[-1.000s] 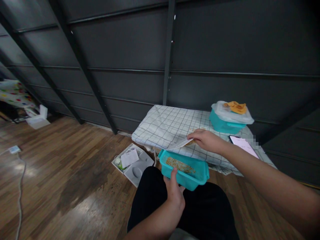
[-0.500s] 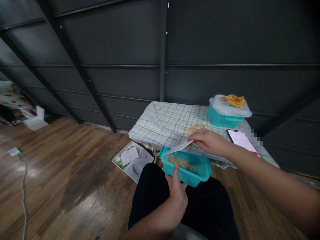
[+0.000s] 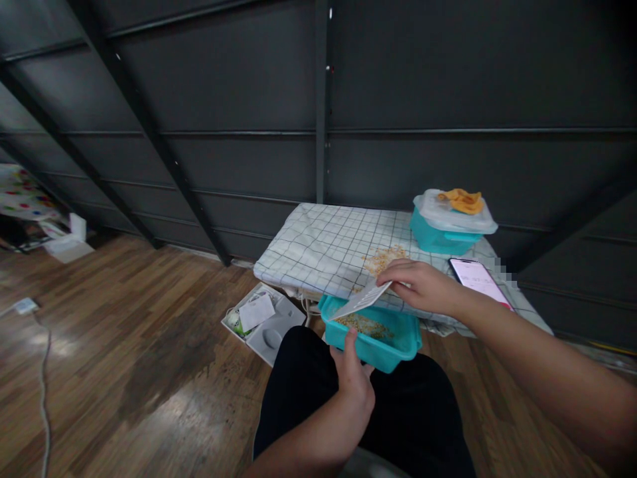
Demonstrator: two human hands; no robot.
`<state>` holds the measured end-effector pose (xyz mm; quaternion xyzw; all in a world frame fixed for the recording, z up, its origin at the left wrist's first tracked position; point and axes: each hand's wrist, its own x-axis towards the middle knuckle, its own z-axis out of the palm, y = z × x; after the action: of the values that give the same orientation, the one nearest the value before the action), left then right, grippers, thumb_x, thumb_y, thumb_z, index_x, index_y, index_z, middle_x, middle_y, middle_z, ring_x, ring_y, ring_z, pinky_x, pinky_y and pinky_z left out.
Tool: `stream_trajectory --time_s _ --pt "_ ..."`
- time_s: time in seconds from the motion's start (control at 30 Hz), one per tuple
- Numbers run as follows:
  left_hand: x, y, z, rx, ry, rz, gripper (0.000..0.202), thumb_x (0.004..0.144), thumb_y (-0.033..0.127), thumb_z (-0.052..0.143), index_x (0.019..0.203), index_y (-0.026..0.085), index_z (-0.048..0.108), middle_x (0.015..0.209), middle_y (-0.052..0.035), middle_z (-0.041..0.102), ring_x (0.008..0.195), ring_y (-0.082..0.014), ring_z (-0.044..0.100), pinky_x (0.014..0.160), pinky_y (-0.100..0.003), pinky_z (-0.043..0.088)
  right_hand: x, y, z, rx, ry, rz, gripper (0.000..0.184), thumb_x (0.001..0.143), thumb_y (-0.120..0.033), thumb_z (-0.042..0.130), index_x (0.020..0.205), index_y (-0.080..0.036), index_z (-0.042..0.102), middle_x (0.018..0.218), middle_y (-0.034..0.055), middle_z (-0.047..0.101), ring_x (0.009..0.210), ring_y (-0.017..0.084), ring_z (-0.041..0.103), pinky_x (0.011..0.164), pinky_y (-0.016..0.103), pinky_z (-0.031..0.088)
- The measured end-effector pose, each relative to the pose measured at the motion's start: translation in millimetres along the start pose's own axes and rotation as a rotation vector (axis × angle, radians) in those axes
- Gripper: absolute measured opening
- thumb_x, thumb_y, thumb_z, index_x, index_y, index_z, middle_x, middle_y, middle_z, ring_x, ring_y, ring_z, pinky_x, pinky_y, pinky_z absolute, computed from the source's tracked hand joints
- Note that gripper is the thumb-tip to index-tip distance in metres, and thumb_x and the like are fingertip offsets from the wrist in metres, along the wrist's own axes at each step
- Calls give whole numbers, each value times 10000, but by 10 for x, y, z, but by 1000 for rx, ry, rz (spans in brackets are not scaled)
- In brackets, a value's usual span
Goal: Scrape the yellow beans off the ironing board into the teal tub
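Left grip [image 3: 351, 370] on tub [image 3: 385, 355], right [image 3: 421, 284] on card [image 3: 362, 300]

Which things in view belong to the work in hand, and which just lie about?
In use:
tub, in left hand
white sheet, in right hand
grains, in tub and on tablecloth

Seemingly idle:
phone
lidded box
orange cloth
open box
cable

Open rectangular teal plastic tub [image 3: 393, 355] is resting in left hand [image 3: 351, 372] before white checked tablecloth [image 3: 323, 232], yellowish grains [image 3: 371, 328] lying inside, flat white card [image 3: 363, 300] slanting over it from right hand [image 3: 418, 282]. On the tablecloth, loose yellow grains [image 3: 382, 257] are lying behind that hand; farther right, lidded teal box [image 3: 440, 238], bearing crumpled orange cloth [image 3: 462, 199], is standing behind rectangular phone [image 3: 478, 280]. Open white box [image 3: 283, 317] is lying left, on brown wooden floor [image 3: 124, 299].
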<state>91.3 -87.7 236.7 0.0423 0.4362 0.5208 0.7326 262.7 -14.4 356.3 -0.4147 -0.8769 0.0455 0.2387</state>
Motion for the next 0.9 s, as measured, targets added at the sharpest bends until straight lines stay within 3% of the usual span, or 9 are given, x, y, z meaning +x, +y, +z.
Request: stream_trajectory --time_s 0.3,0.47,0.7,0.9 --pt "37 5 8 35 6 13 610 863 457 680 1412 276 485 1254 -110 699 1071 -316 715 887 -478 607 -13 -5 -18 -14 66 22 290 885 -140 491 970 -229 754 944 52 782 895 211 723 836 356 556" --pt "0 14 38 -13 15 17 547 903 401 643 1405 276 469 1261 -95 694 1089 -277 713 926 -434 598 28 32 0 -78 145 -28 286 912 -140 480 989 -206 747 965 69 786 928 224 726 862 383 563" --pt "93 -38 -79 4 26 20 623 865 429 691 1421 309 436 1341 -105 651 1121 -308 698 849 -476 618 47 20 61 -162 42 -69 292 891 -93 502 981 -185 764 946 92 782 873 231 722 822 386 556" --pt "65 -32 -88 -22 10 40 641 871 432 690 1441 317 422 1332 -102 658 1101 -297 707 870 -467 612 16 7 30 -145 42 -119 300 915 -95 470 963 -184 753 889 79 772 852 228 721 800 390 562"
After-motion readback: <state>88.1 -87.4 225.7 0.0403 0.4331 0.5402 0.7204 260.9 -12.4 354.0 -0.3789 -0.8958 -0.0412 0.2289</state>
